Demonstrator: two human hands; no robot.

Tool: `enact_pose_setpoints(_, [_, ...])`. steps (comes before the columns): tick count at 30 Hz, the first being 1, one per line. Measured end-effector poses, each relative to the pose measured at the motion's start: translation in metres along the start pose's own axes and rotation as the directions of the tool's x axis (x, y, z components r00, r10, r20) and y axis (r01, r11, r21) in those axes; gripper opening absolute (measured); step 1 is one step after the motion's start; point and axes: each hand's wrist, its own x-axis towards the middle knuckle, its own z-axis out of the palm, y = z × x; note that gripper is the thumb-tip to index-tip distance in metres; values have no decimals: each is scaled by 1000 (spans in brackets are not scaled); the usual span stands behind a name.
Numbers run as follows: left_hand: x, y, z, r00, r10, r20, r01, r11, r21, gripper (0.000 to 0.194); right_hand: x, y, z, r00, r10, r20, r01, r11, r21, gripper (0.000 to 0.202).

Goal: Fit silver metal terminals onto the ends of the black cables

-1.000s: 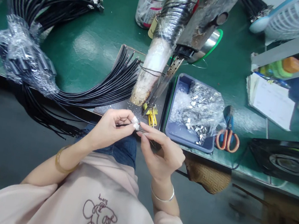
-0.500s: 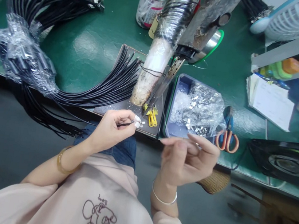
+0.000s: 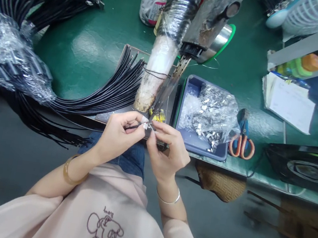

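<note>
My left hand (image 3: 120,137) is closed around the end of a thin black cable (image 3: 132,127), a white wrap on one fingertip. A small silvery piece (image 3: 150,125) shows at the cable's tip, between the fingers of both hands. My right hand (image 3: 169,145) pinches at that spot, its fingertips together; what it holds is too small to make out. Just beyond the hands hangs a perforated metal nozzle (image 3: 180,70), beside a plastic-wrapped tube (image 3: 159,58). A yellow object (image 3: 158,115) lies behind my right fingers. Many black cables (image 3: 100,99) fan out on the left.
A blue-grey tray (image 3: 198,149) holds bagged metal pieces (image 3: 216,107). Orange-handled scissors (image 3: 242,143) lie right of it. Farther off are a mesh cup (image 3: 150,10), papers (image 3: 291,103) and a plastic-wrapped cable bundle (image 3: 17,55). A black device (image 3: 304,169) sits at the right edge.
My right hand has moved left from the tray's front edge to meet my left hand at the cable tip. The left hand keeps hold of the cable. The view has shifted slightly.
</note>
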Motion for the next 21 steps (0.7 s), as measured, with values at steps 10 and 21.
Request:
enact_pose_setpoints(10, [-1,3,1,1000,28,-5,-28,999,26,7,2,-1,-1,1000,8,0,-8,1000,-5,24])
enact_pose_setpoints(21, [3,2,-5,992,-102,81,106,993,-56,6,-1,0,-6,988,-135,70,140,987,-76,21])
